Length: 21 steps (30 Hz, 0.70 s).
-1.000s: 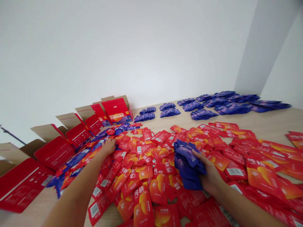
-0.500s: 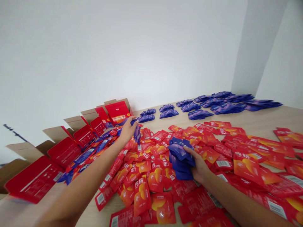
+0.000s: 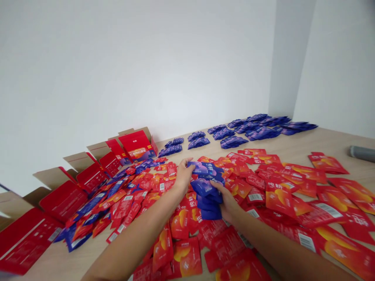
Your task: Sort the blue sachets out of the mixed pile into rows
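A bundle of blue pouches (image 3: 208,193) is held above the bench (image 3: 295,150) and is taken as the landmark for this report. It is gripped at its right edge by the right hand (image 3: 228,199); the thumb is pressed on top, and the fingers beneath are hidden. By the left hand (image 3: 184,173), nearly closed, a single blue pouch (image 3: 202,168) is pinched at its left end, at the far edge of the bundle. Whether full contact is made there cannot be told.

Loose red pouches (image 3: 183,224) are spread below the bundle and to both its sides. To its left, a mixed heap (image 3: 115,190) of blue and red is noted, with open red cartons (image 3: 60,201) lined up beyond. Blue stacks (image 3: 233,141) are set out on the far side of the bundle.

The step in hand is judged to be the adding of the pinched pouch to the bundle. It is best laid flat, printed face up, with its edges squared to those below. The fanned layers are judged liable to slip; a firm thumb is therefore advised, eased only enough for the pouch to be admitted. Bending of pouch corners should be avoided, and the bundle should be kept level.
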### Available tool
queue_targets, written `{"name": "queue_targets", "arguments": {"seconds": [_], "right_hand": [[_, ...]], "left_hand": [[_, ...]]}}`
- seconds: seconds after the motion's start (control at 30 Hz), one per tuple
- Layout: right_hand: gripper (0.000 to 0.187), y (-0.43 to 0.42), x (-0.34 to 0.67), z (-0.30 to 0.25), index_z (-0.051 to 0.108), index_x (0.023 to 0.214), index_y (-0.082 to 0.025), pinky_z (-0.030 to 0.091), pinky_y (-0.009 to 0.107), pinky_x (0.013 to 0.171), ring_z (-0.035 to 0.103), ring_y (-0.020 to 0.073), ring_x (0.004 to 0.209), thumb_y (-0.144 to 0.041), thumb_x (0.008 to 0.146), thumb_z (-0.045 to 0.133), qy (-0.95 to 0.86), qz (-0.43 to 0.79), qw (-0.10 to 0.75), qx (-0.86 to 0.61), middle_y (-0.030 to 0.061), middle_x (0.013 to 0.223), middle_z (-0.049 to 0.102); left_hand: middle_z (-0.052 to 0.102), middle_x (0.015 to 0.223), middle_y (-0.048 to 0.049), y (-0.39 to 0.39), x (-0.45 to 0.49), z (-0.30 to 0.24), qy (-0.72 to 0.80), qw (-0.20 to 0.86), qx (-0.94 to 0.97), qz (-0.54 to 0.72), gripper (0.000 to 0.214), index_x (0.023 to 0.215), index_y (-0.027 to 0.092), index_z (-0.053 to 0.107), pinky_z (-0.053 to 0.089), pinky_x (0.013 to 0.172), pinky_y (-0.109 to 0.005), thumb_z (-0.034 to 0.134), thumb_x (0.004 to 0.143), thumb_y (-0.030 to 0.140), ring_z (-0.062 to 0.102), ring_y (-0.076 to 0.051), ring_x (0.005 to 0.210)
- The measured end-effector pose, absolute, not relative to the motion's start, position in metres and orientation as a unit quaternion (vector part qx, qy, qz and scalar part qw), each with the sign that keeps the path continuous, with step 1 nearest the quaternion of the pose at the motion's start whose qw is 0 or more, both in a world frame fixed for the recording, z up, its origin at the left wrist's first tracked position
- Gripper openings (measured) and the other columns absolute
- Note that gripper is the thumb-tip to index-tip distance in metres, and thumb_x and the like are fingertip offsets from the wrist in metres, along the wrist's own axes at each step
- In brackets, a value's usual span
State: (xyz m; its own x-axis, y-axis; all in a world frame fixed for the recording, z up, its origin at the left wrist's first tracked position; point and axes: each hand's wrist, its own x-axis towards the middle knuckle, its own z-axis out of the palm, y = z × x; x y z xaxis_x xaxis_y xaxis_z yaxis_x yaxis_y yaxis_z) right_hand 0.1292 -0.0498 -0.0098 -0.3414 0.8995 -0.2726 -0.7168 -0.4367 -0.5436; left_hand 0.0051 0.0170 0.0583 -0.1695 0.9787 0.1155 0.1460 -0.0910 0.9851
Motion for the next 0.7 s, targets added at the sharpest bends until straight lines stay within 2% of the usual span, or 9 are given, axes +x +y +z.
{"name": "queue_targets", "arguments": {"seconds": [0.07,0.17,0.23,0.33,0.5,0.6,0.7], "right_hand": [[0.020,-0.048,0.131,-0.007,0.063,0.063,-0.020,0.048,0.028,0.051,0.060,0.0158,0.047,-0.038,0.070,0.070,-0.145,0.805,0.502,-0.283,-0.0006,0.053,0.066],[0.020,-0.047,0.131,-0.006,0.063,0.064,-0.021,0.047,0.028,0.048,0.057,0.0154,0.043,-0.037,0.067,0.074,-0.150,0.788,0.527,-0.282,-0.0028,0.049,0.064],[0.019,-0.047,0.129,-0.006,0.066,0.071,-0.021,0.050,0.029,0.052,0.062,0.0167,0.050,-0.035,0.064,0.077,-0.156,0.770,0.550,-0.284,-0.0023,0.056,0.068],[0.027,-0.048,0.125,-0.006,0.068,0.083,-0.020,0.055,0.031,0.063,0.069,0.0198,0.065,-0.033,0.062,0.079,-0.167,0.750,0.574,-0.283,0.0001,0.072,0.074],[0.030,-0.051,0.121,-0.005,0.068,0.082,-0.020,0.056,0.031,0.076,0.071,0.0198,0.077,-0.030,0.057,0.081,-0.190,0.742,0.578,-0.281,-0.0004,0.085,0.076],[0.026,-0.053,0.120,-0.007,0.067,0.077,-0.020,0.056,0.032,0.076,0.070,0.0202,0.075,-0.028,0.056,0.080,-0.200,0.728,0.581,-0.305,-0.0005,0.080,0.075],[0.031,-0.055,0.119,-0.011,0.066,0.085,-0.022,0.056,0.035,0.074,0.069,0.0219,0.076,-0.028,0.057,0.078,-0.232,0.702,0.589,-0.326,-0.0012,0.078,0.074]], "left_hand": [[0.065,0.097,-0.0053,0.007,0.004,0.048,0.559,0.391,0.521,0.513,0.034,0.099,0.015,0.062,0.049,0.071,-0.023,0.062,0.065,0.007,0.062,-0.014,0.082],[0.066,0.098,-0.0063,-0.004,-0.001,0.043,0.562,0.413,0.526,0.487,0.041,0.105,0.014,0.060,0.049,0.072,-0.025,0.068,0.065,0.010,0.062,-0.016,0.085],[0.066,0.096,-0.0053,-0.009,-0.004,0.045,0.569,0.416,0.537,0.463,0.043,0.107,0.014,0.060,0.048,0.072,-0.026,0.070,0.065,0.012,0.062,-0.016,0.083],[0.065,0.084,-0.0014,-0.015,-0.007,0.051,0.573,0.432,0.573,0.396,0.036,0.097,0.015,0.063,0.047,0.070,-0.026,0.074,0.063,0.017,0.061,-0.015,0.075],[0.063,0.077,0.0020,-0.027,-0.012,0.053,0.549,0.499,0.576,0.344,0.030,0.084,0.017,0.059,0.045,0.067,-0.024,0.076,0.061,0.027,0.060,-0.014,0.072],[0.065,0.079,0.0012,-0.030,-0.017,0.051,0.551,0.571,0.517,0.320,0.037,0.087,0.018,0.058,0.047,0.066,-0.024,0.079,0.058,0.028,0.061,-0.013,0.070],[0.068,0.086,-0.0017,-0.034,-0.023,0.051,0.523,0.652,0.470,0.283,0.049,0.096,0.020,0.059,0.050,0.065,-0.028,0.082,0.053,0.025,0.064,-0.015,0.068]]}}
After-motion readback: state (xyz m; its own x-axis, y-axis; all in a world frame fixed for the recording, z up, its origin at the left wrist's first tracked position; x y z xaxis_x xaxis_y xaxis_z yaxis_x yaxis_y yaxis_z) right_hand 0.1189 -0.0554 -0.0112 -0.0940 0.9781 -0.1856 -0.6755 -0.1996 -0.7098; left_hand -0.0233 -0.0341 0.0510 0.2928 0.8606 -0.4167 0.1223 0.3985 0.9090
